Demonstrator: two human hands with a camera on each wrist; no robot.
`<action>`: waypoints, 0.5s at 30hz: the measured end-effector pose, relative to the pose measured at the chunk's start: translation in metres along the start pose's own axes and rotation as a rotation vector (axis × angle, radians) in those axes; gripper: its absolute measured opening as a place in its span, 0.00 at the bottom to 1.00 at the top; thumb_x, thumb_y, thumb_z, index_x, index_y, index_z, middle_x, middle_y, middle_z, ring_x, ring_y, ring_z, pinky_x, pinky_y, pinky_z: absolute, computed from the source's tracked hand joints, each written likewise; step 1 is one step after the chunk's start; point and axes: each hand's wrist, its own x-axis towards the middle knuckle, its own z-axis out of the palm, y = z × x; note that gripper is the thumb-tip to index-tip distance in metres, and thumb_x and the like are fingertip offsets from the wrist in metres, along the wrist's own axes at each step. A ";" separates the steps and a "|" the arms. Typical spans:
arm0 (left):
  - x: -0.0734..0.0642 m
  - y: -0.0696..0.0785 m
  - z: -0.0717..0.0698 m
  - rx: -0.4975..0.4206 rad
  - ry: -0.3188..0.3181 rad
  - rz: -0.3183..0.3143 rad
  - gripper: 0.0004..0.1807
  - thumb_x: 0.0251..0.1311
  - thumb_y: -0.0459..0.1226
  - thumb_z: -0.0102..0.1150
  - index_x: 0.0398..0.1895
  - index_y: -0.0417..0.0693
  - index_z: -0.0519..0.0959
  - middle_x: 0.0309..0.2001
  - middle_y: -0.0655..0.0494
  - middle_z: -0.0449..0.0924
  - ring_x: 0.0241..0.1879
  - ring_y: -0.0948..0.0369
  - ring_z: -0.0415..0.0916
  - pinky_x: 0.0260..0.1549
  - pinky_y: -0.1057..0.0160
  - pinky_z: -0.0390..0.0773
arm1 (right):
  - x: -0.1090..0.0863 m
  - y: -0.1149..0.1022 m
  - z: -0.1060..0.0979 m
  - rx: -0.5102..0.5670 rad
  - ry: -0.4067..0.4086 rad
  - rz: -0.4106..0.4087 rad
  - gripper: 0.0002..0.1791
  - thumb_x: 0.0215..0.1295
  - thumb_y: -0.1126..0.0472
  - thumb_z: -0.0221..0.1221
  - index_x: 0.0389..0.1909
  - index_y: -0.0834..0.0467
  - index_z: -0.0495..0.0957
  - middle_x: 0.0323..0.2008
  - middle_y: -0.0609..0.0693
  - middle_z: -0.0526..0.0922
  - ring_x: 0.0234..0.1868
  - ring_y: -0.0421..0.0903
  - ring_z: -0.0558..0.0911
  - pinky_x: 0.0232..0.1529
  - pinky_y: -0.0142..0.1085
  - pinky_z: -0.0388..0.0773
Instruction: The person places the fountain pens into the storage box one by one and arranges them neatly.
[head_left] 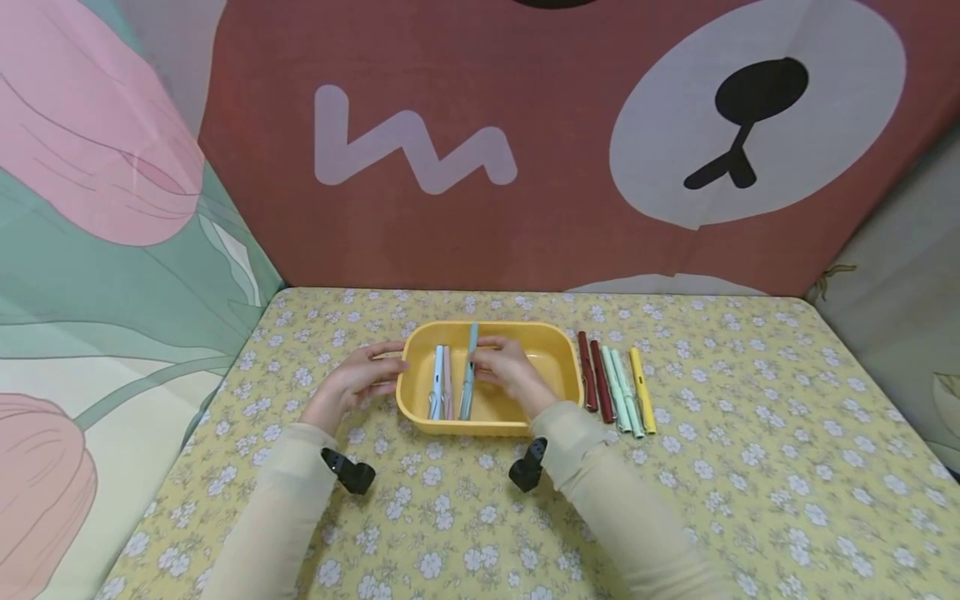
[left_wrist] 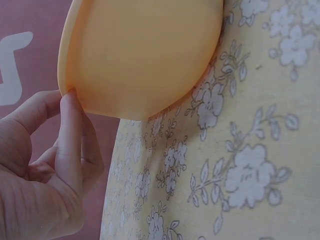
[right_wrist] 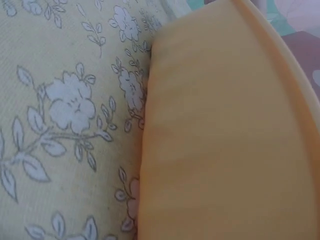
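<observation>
A yellow plastic tray [head_left: 417,427] stands on the table, with a light blue pen [head_left: 437,379] and a lilac pen [head_left: 447,383] side by side in its left part. My left hand [head_left: 365,375] pinches the tray's left rim; in the left wrist view the fingertips of this hand [left_wrist: 55,160] meet at the rim. Inside the tray, my right hand [head_left: 510,367] grips a grey-blue pen [head_left: 468,387] by its upper part, the pen pointing away from me. Only the tray's outer wall [right_wrist: 225,125] and the cloth show in the right wrist view; that hand is hidden there.
Right of the tray lie dark red pens [head_left: 602,383], mint green pens [head_left: 624,392] and a yellow pen [head_left: 642,390] in a loose row. A floral yellow cloth [head_left: 450,533] covers the table. Printed fabric [head_left: 465,233] hangs behind it and at both sides.
</observation>
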 end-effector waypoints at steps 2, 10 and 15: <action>0.000 0.000 0.000 0.004 0.004 -0.001 0.32 0.63 0.36 0.57 0.71 0.47 0.61 0.45 0.55 0.81 0.35 0.68 0.83 0.33 0.72 0.85 | 0.000 0.001 0.002 -0.005 0.001 0.008 0.24 0.62 0.72 0.55 0.61 0.70 0.67 0.37 0.52 0.74 0.34 0.41 0.77 0.48 0.35 0.83; -0.001 0.000 0.001 -0.002 0.003 -0.002 0.33 0.63 0.36 0.58 0.71 0.46 0.61 0.44 0.55 0.81 0.34 0.69 0.82 0.33 0.72 0.85 | 0.001 0.002 0.007 -0.055 -0.004 0.054 0.24 0.63 0.70 0.56 0.61 0.66 0.69 0.38 0.52 0.76 0.38 0.43 0.78 0.54 0.39 0.81; -0.002 0.001 0.001 -0.003 0.006 -0.003 0.33 0.63 0.35 0.58 0.71 0.46 0.60 0.44 0.54 0.81 0.33 0.68 0.82 0.33 0.72 0.85 | 0.002 0.003 0.007 -0.069 -0.003 0.071 0.23 0.64 0.69 0.57 0.60 0.65 0.69 0.37 0.51 0.77 0.36 0.42 0.78 0.48 0.35 0.83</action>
